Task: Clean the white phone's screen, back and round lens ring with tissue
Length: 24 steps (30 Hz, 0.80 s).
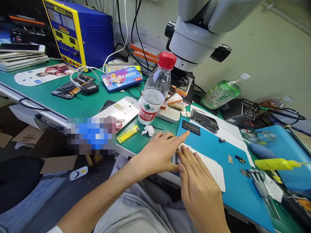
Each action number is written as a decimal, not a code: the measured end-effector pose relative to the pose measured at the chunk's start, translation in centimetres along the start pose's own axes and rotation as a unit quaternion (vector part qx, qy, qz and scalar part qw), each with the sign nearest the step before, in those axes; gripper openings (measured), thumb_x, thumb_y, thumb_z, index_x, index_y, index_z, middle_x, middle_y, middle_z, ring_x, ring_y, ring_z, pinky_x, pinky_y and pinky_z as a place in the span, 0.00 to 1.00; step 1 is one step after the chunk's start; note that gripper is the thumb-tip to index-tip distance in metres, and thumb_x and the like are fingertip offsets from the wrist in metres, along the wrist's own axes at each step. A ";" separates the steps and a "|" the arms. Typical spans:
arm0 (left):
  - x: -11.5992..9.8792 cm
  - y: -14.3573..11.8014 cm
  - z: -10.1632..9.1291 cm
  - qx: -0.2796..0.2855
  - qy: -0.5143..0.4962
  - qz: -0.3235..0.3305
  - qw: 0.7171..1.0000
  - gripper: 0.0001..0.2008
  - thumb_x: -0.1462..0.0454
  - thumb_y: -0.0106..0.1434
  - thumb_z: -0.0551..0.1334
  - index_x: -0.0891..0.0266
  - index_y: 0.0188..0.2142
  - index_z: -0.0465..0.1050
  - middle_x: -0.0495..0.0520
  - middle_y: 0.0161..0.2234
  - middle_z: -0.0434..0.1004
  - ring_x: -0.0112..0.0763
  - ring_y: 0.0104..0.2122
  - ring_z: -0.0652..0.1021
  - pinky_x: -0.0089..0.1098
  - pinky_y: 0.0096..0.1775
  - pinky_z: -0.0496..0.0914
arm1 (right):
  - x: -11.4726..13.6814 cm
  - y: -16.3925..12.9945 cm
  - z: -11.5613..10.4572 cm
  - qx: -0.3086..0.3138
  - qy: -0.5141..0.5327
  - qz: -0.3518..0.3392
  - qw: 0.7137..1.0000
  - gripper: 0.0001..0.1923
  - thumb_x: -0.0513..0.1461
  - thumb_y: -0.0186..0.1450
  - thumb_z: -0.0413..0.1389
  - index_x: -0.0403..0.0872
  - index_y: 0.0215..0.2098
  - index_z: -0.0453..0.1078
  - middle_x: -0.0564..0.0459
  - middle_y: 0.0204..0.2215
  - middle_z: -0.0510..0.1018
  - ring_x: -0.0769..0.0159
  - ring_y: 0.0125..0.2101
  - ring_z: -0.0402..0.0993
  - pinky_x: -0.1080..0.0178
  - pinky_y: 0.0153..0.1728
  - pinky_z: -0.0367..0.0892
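Note:
My left hand [161, 150] rests at the left end of a flat white phone-sized panel [215, 171], thumb and forefinger spread apart. Its forefinger points toward a black phone battery [191, 127] lying on the blue mat [239, 191]. Over the panel lies my right hand [200, 184], its fingers stretched flat and side by side. A bit of white, perhaps tissue, shows by its fingertips; the fingers hide most of it. Behind the battery, an opened phone [204, 120] lies on white paper. Small metal parts [230, 159] are scattered on the mat.
A red-capped water bottle [154, 90] stands near my left hand, with a yellow lighter [128, 134] and crumpled tissue [148, 130] in front. Above hangs a microscope [191, 38]. Tweezers [268, 197] and a yellow bottle [277, 164] lie right. A blue power supply [97, 35] stands back left.

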<state>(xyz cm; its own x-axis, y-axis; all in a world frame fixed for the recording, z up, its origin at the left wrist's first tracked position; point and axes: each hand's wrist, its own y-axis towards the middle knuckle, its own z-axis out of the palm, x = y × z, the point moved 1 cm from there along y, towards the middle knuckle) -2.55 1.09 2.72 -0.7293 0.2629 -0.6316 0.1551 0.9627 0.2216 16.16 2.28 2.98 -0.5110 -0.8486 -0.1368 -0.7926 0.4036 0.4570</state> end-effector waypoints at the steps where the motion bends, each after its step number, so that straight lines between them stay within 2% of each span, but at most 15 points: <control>1: 0.0 0.1 0.0 0.005 -0.003 0.000 1.000 0.50 0.55 0.67 0.71 0.58 0.78 0.44 0.57 0.65 0.76 0.48 0.64 0.71 0.49 0.61 0.65 | 0.1 -0.2 -0.1 -0.001 -0.002 -0.002 1.000 0.25 0.33 0.76 0.52 0.35 0.70 0.66 0.39 0.68 0.74 0.52 0.70 0.68 0.47 0.70 0.66; 6: 0.2 0.1 0.1 0.009 -0.016 0.001 1.000 0.49 0.55 0.65 0.72 0.56 0.77 0.48 0.55 0.67 0.76 0.48 0.65 0.70 0.50 0.63 0.64 | 0.3 -1.1 -0.8 0.012 -0.008 -0.018 1.000 0.27 0.33 0.76 0.52 0.35 0.71 0.64 0.40 0.69 0.73 0.51 0.71 0.67 0.48 0.71 0.64; 12: 0.4 -0.1 0.1 -0.001 -0.015 -0.004 1.000 0.44 0.58 0.66 0.70 0.60 0.75 0.53 0.58 0.66 0.75 0.48 0.65 0.70 0.49 0.63 0.65 | 0.5 0.2 -0.3 0.035 -0.051 -0.008 0.998 0.25 0.33 0.76 0.52 0.32 0.69 0.66 0.35 0.67 0.74 0.48 0.68 0.71 0.45 0.72 0.62; 15: 0.4 -0.1 0.0 0.001 -0.016 -0.006 1.000 0.44 0.57 0.66 0.70 0.61 0.75 0.53 0.58 0.65 0.77 0.48 0.65 0.71 0.48 0.63 0.64 | 0.4 -0.2 -0.3 0.040 -0.016 0.001 0.999 0.26 0.33 0.76 0.51 0.33 0.71 0.63 0.37 0.69 0.72 0.51 0.71 0.66 0.46 0.74 0.60; 18: 0.4 -0.1 0.1 0.001 -0.014 0.006 1.000 0.46 0.57 0.64 0.70 0.60 0.76 0.51 0.55 0.65 0.77 0.47 0.64 0.71 0.48 0.63 0.63 | -0.1 -1.2 -0.7 0.044 0.049 0.005 0.998 0.28 0.33 0.77 0.50 0.37 0.74 0.61 0.42 0.73 0.67 0.55 0.75 0.59 0.50 0.76 0.56; 21: 0.4 -0.2 0.3 0.000 -0.007 0.004 1.000 0.46 0.57 0.64 0.71 0.60 0.75 0.52 0.54 0.66 0.76 0.45 0.64 0.71 0.46 0.62 0.63 | -0.8 -1.4 -0.9 0.058 0.082 -0.001 0.995 0.27 0.33 0.77 0.49 0.41 0.74 0.61 0.48 0.73 0.67 0.59 0.75 0.57 0.51 0.77 0.53; 24: 0.2 -0.1 0.4 0.000 0.001 -0.003 1.000 0.46 0.57 0.63 0.71 0.58 0.75 0.52 0.52 0.66 0.76 0.45 0.64 0.71 0.46 0.61 0.62 | -1.8 -1.8 -1.4 0.056 0.089 -0.024 0.994 0.28 0.32 0.77 0.49 0.39 0.74 0.60 0.47 0.73 0.67 0.59 0.76 0.56 0.51 0.78 0.51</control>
<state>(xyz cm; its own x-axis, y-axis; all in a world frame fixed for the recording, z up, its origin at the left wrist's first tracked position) -2.46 1.04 2.26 -0.7310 0.2578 -0.6318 0.1519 0.9641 0.2177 18.95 2.66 3.63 -0.4121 -0.9111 0.0063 -0.8521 0.3878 0.3515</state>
